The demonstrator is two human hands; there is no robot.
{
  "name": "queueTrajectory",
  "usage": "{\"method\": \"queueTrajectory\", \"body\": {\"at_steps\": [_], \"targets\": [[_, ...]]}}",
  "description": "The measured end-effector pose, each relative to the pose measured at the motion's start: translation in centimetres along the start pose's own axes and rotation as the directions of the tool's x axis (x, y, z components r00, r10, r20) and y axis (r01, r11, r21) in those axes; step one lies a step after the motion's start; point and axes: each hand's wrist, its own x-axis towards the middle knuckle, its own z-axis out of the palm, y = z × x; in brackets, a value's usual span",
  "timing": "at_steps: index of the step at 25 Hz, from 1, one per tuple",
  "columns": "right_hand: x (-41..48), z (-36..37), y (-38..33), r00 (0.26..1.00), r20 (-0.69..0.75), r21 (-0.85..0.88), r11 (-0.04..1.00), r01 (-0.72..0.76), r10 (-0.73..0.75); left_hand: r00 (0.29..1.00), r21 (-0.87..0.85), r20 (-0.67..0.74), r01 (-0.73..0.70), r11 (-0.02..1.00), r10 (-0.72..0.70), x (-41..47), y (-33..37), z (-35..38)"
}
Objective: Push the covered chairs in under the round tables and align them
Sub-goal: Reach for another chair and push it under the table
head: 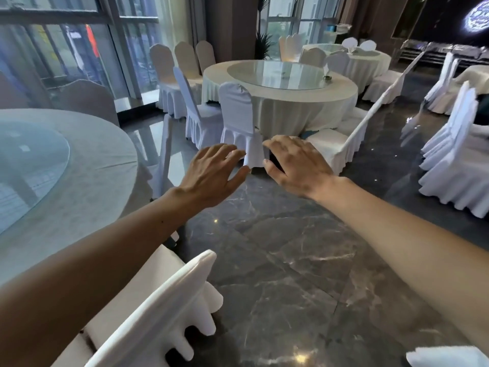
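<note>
A round table (341, 88) with a cream cloth and a glass turntable stands ahead in the middle distance. A white-covered chair (238, 112) is tucked against its near side. Another covered chair (341, 139) to its right stands angled out from the table. Both my arms reach forward over the floor. My left hand (211, 173) and my right hand (293, 162) are empty with fingers spread, apart from any chair. A second round table (87, 176) lies close on my left, with a covered chair (158, 303) at its edge just below my left arm.
Grey marble floor (277, 260) lies between the tables. More covered chairs (455, 165) cluster on the right and others (172, 75) along the windows at the back left. A further set table (370, 59) stands at the back right. A white chair corner (447, 356) shows bottom right.
</note>
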Motion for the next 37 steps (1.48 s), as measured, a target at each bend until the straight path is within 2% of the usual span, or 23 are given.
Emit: {"method": "queueTrajectory", "body": {"at_steps": [8,12,15,23,31,33,35,37], "targets": [[15.7,11.7,12.8,0.984,0.101,0.13,0.983,0.133,-0.146,0.983,0.078,0.041,0.174,0.982,-0.178,13.3,-5.7,12.8],[24.5,15.3,19.2,0.955,0.124,0.204,0.949,0.241,-0.269,0.93,0.138,0.073,0.347,0.928,-0.359,19.1,-8.4,17.9],[30.4,18.7,21.5,0.931,0.151,0.266,0.92,0.287,-0.334,0.877,0.154,0.084,0.458,0.876,-0.473,21.9,-10.8,20.4],[47.9,30.6,20.6,0.826,0.131,0.366,0.801,0.473,-0.548,0.757,0.292,0.075,0.606,0.74,-0.649,25.6,-23.2,28.4],[65.6,39.2,18.0,0.764,0.156,0.441,0.737,0.513,-0.625,0.624,0.226,0.029,0.757,0.613,-0.781,32.0,-38.1,34.3],[69.1,41.2,17.0,0.728,0.149,0.45,0.701,0.553,-0.669,0.59,0.243,0.021,0.78,0.577,-0.807,32.3,-40.7,35.8],[72.8,43.4,15.8,0.684,0.137,0.475,0.654,0.589,-0.716,0.529,0.237,0.031,0.82,0.52,-0.848,32.6,-43.7,37.4],[76.7,46.3,14.5,0.632,0.13,0.488,0.604,0.63,-0.764,0.435,0.241,0.044,0.869,0.432,-0.899,32.8,-46.9,39.4]]}}
